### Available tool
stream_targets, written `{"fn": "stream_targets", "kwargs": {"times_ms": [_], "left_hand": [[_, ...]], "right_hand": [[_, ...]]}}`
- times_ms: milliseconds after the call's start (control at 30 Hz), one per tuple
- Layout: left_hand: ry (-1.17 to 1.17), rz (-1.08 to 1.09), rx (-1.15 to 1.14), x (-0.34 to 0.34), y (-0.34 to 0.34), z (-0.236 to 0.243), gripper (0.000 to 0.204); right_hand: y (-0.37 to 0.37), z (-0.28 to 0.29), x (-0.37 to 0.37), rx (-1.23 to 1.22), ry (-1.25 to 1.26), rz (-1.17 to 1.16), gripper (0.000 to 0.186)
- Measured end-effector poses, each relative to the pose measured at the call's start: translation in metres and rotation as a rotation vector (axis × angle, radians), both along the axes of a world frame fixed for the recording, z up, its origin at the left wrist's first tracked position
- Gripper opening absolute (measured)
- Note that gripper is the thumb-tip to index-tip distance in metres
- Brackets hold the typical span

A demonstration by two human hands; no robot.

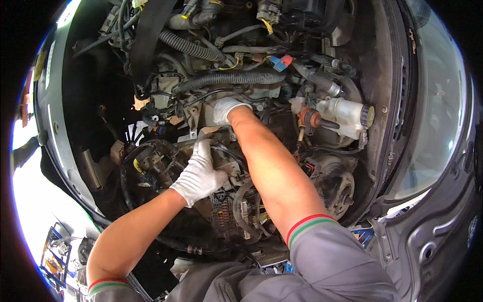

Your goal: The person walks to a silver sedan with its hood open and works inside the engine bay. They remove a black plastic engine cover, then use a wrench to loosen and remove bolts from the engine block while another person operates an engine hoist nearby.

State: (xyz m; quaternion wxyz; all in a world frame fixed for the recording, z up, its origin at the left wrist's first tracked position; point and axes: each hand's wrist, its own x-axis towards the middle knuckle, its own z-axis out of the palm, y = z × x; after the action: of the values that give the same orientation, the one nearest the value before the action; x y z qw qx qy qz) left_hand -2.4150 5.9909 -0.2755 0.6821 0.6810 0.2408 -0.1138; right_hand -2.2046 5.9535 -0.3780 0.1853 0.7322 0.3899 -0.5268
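Note:
My left hand (198, 176), in a white glove, lies over the parts in the middle of the engine bay. Its fingers stretch forward beside a metal bracket (193, 120) and the thumb stands apart to the right; I see nothing held in it. Farther forward, my right hand (227, 110), gloved too, reaches down among the parts just right of that bracket. Its fingertips are hidden, so a grip cannot be made out. Ahead of it runs a thick black corrugated hose (231, 79). Dark cables (229, 151) pass between the two hands.
Right of my right arm are a white fluid reservoir (338, 115) with a dark cap and an orange-red fitting (310, 119). A fuse box (221, 216) sits below my left hand. Blue and red connectors (279, 63) lie ahead. The windshield (427, 100) borders the right.

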Motion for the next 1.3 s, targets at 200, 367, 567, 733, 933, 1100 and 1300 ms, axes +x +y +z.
{"fn": "stream_targets", "kwargs": {"times_ms": [200,367,567,733,933,1100,1300], "left_hand": [[-0.075,0.027,0.006,-0.004,-0.004,-0.008,0.088],[0.024,-0.023,0.056,-0.008,0.0,0.0,0.083],[0.083,-0.022,0.053,-0.008,0.003,0.023,0.08],[0.034,-0.031,0.05,-0.011,0.003,0.021,0.079],[0.001,-0.026,0.117,-0.006,0.005,0.009,0.075],[0.065,-0.121,0.188,0.005,0.017,0.011,0.076],[0.398,-0.425,0.529,-0.001,0.058,0.002,0.048]], "right_hand": [[-0.008,-0.024,0.001,-0.003,0.014,0.15,0.048],[-0.018,-0.04,-0.001,0.016,-0.028,-0.076,0.042],[-0.025,-0.046,0.007,0.018,-0.104,0.193,0.044],[-0.034,-0.055,0.011,0.076,-0.126,0.175,0.037],[-0.035,-0.038,0.008,0.083,-0.129,0.142,0.034],[-0.037,-0.028,0.005,0.056,-0.109,0.018,0.038],[-0.042,-0.036,-0.001,0.05,-0.119,-0.047,0.039]]}}
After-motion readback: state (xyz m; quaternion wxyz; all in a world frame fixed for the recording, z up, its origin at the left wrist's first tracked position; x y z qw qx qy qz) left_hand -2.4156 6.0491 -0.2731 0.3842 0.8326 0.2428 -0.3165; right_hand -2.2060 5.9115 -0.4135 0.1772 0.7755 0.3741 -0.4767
